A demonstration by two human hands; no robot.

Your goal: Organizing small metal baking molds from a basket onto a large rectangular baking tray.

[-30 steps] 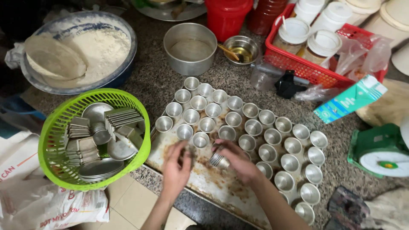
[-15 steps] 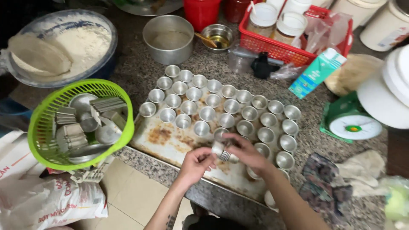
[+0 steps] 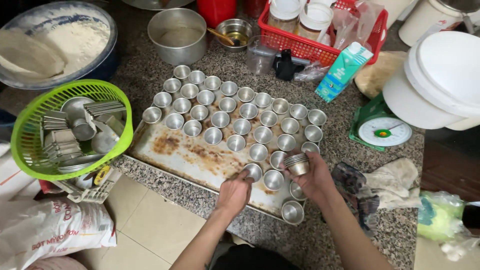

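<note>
Green plastic basket [image 3: 35,125] of spare metal moulds overhangs left edge of speckled stone surface [image 3: 350,125]; bump could tip it to floor.

Left hand [image 3: 234,192] fingertips closed on small round metal cup [image 3: 253,171], setting it on stained metal baking tray [image 3: 175,150]; cups packed close, nudge could topple neighbours.

Right hand [image 3: 316,179] grips nested stack of small metal cups [image 3: 297,163] above tray's right end; loose grip could drop stack onto rows.

Tray's near edge close to surface edge; push risks slide.

A green basket [image 3: 30,125] of moulds, a flour basin [image 3: 100,30], a red crate [image 3: 320,47] and a green kitchen scale [image 3: 385,132] crowd the granite bench [image 3: 150,82].
</note>
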